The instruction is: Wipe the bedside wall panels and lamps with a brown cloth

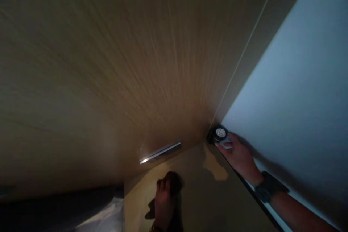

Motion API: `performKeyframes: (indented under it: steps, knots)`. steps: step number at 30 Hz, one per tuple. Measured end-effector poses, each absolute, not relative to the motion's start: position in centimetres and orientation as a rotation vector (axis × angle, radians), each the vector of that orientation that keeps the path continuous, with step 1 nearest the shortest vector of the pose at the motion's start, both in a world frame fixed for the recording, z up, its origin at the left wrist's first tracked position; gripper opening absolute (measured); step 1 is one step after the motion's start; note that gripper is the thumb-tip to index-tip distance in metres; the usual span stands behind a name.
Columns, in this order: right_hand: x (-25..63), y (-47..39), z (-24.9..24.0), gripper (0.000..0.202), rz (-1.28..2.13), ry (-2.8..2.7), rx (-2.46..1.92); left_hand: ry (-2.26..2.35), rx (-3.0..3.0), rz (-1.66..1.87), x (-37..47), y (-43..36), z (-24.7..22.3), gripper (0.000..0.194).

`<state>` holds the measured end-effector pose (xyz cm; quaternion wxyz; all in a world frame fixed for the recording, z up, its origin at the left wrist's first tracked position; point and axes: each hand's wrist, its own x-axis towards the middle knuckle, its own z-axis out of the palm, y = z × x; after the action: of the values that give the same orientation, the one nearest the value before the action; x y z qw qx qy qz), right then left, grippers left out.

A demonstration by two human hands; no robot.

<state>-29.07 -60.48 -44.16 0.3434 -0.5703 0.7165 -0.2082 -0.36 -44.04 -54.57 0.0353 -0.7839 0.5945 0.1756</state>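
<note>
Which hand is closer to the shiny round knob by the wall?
The right hand: its fingers touch the round knob. The left hand is farther away, lower and to the left, holding a dark cloth.

Left hand (164, 197): wrist cut off by bottom edge, dark thing in its grip too dim to ID. Right hand (239, 156): fingertips partly hide round knob (217, 134).

Right hand (239, 156) reaching forward, left hand (164, 197) fisted, hanging low
</note>
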Motion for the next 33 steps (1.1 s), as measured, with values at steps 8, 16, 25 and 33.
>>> performKeyframes:
  steps: [8, 16, 25, 33]
  knots:
    - [-27.0, -62.7, -43.6, 0.037, -0.276, 2.196, -1.767, 2.154, -2.44, 1.02, -9.7, -55.7, -43.1, 0.073]
    - [-29.0, -56.3, -48.4, 0.051, -0.583, 2.102, -1.599, 2.583, -1.665, 0.619, -18.0, -63.8, -38.8, 0.043]
    - [-30.1, -54.4, -50.8, 0.05, -0.933, 1.916, -1.408, 2.222, -1.768, 0.313, -16.7, -61.8, -41.2, 0.04]
    - [-30.1, -54.4, -51.7, 0.05, -1.021, 1.933, -1.414, 2.374, -1.859, 0.107, -18.2, -61.3, -40.3, 0.045]
